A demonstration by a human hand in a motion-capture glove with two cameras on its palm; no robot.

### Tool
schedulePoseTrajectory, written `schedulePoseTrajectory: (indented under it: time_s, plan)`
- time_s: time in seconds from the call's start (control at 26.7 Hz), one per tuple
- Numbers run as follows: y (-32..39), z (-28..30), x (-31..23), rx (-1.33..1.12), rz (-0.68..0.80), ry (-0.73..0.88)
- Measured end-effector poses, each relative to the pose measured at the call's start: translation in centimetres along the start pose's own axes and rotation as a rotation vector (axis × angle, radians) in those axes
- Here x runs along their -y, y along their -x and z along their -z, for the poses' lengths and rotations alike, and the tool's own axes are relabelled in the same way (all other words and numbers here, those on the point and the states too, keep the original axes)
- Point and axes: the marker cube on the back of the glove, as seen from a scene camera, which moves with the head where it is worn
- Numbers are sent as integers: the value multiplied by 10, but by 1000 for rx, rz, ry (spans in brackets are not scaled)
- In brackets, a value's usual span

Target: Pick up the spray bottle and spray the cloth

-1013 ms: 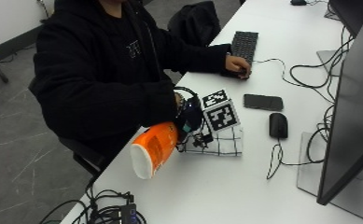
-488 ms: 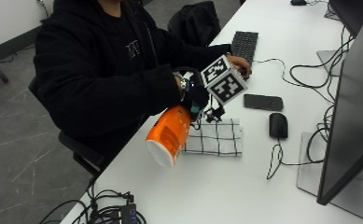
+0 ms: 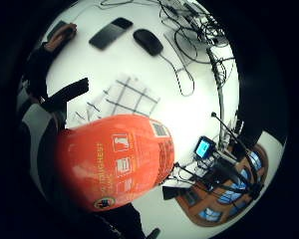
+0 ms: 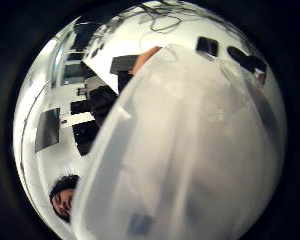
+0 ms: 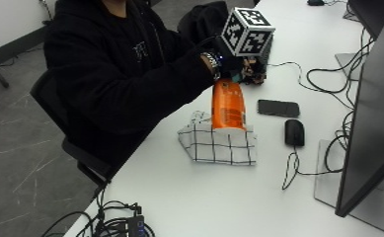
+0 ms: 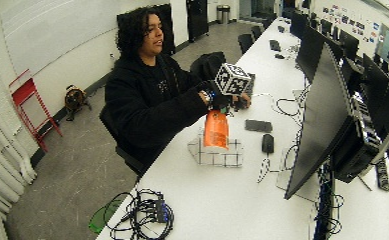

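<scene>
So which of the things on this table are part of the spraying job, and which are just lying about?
Part of the job:
- spray bottle, orange, lifted above the cloth
- checked cloth on the table
- gloved right hand holding the bottle's top

Lying about:
- phone
- mouse
- monitor
- cable bundle at the table's near end

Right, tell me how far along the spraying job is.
Done: the spray bottle is picked up; the gloved right hand grips its top and holds it upright over the checked cloth on the table. In hand: lining it up above the cloth. Left: the spraying itself; no mist or wet patch shows, and whether the trigger is being pressed cannot be told.
</scene>
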Motion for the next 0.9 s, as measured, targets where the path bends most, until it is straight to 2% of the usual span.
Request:
schedulePoseTrajectory:
  time_s: [0.34, 0.68, 0.9]
  plan:
    - [20, 2, 60, 377, 164, -338]
    - [28, -22, 80, 793, 191, -570]
    - [28, -44, 96, 924, 161, -658]
